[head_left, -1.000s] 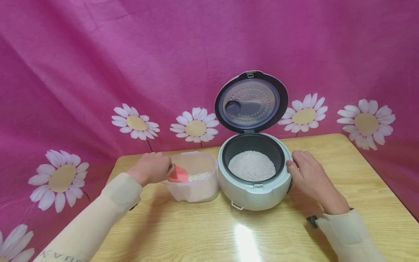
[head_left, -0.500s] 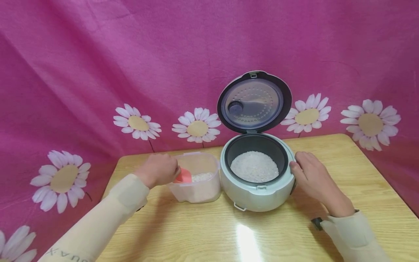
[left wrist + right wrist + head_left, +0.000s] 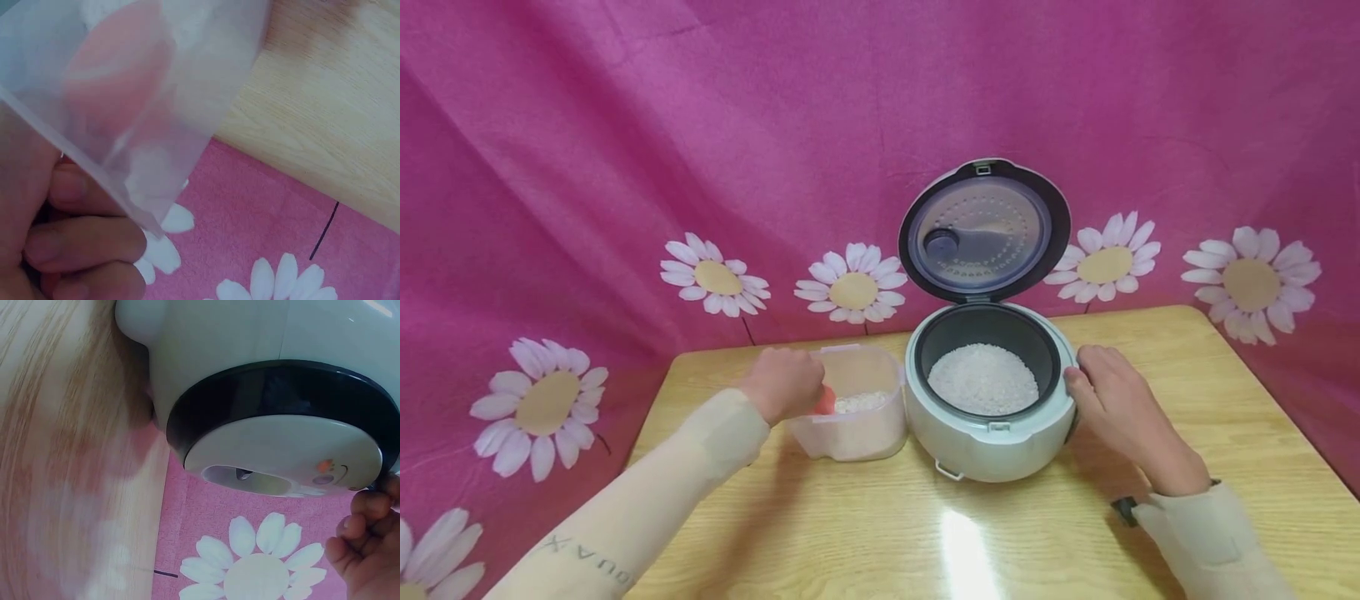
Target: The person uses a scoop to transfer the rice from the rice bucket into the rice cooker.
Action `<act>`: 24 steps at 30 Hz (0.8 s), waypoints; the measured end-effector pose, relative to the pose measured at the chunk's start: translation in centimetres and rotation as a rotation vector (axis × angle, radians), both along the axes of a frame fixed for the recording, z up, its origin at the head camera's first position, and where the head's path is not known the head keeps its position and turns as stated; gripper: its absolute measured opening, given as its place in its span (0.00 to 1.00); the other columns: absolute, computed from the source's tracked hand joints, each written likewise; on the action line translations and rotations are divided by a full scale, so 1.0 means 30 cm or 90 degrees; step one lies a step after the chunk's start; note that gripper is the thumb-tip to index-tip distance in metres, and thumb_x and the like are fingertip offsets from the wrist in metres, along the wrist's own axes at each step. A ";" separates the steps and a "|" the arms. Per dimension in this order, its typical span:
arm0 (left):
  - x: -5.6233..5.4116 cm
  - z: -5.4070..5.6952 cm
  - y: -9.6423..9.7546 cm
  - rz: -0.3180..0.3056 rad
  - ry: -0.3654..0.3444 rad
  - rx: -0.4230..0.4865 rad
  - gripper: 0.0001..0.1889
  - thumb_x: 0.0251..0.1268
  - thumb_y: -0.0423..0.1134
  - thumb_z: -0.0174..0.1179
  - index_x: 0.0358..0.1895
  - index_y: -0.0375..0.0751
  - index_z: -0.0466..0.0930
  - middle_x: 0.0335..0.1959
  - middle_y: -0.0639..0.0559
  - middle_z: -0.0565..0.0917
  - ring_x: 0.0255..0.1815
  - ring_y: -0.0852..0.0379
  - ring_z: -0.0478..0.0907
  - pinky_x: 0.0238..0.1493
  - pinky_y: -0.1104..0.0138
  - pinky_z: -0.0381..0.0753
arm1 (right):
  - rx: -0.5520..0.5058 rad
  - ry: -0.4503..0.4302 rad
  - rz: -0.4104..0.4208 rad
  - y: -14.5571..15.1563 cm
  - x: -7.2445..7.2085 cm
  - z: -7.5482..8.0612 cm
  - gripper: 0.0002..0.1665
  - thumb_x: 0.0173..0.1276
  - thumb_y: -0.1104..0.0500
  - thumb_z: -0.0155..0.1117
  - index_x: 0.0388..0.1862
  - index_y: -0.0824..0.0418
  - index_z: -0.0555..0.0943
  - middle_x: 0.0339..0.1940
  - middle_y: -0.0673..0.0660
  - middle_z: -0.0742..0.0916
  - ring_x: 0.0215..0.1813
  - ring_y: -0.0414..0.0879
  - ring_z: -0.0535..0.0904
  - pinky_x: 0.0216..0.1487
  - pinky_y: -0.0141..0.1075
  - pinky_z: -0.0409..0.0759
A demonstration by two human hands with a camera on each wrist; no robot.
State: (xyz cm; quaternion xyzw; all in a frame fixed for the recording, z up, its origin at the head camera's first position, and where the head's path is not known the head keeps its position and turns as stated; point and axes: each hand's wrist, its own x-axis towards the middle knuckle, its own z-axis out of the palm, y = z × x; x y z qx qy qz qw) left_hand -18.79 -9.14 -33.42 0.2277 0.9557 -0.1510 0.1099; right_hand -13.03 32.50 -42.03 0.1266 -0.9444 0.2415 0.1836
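Observation:
My left hand [image 3: 784, 385] grips a coral-red scoop [image 3: 825, 401] whose bowl dips into a translucent plastic container [image 3: 850, 437]. White rice [image 3: 861, 403] lies in the bottom of that container. Through the cloudy wall in the left wrist view, the scoop [image 3: 122, 69] shows as a blurred red shape; its handle is hidden by my hand. Right beside the container stands a pale green rice cooker [image 3: 992, 457], holding a bed of rice [image 3: 983, 379] in its dark inner pot. My right hand [image 3: 1116, 404] holds the cooker's right side, thumb at the rim and fingers curled.
The cooker's lid [image 3: 985, 237] stands raised at the back. All this rests on a light wooden table [image 3: 865, 533], in front of a pink cloth [image 3: 820, 125] printed with white daisies. A wire handle loop [image 3: 949, 472] sticks out low on the cooker's front.
My left hand has moved right and further over the container with the scoop, which now shows less. The right hand keeps its place on the cooker; the whole view has shifted slightly.

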 end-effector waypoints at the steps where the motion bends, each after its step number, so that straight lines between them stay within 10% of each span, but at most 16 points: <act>1: -0.002 -0.002 0.006 0.000 0.000 -0.006 0.13 0.70 0.40 0.60 0.24 0.43 0.80 0.19 0.54 0.72 0.22 0.56 0.70 0.25 0.64 0.72 | -0.001 0.003 -0.001 -0.001 0.000 0.000 0.08 0.77 0.58 0.53 0.35 0.59 0.72 0.31 0.55 0.75 0.41 0.49 0.69 0.40 0.42 0.68; 24: -0.040 -0.057 0.121 0.125 -0.044 -0.121 0.11 0.73 0.35 0.55 0.36 0.41 0.88 0.36 0.48 0.87 0.35 0.54 0.82 0.38 0.60 0.84 | -0.006 -0.052 -0.018 -0.001 0.009 0.006 0.08 0.78 0.55 0.52 0.40 0.58 0.74 0.33 0.55 0.76 0.43 0.49 0.70 0.42 0.42 0.71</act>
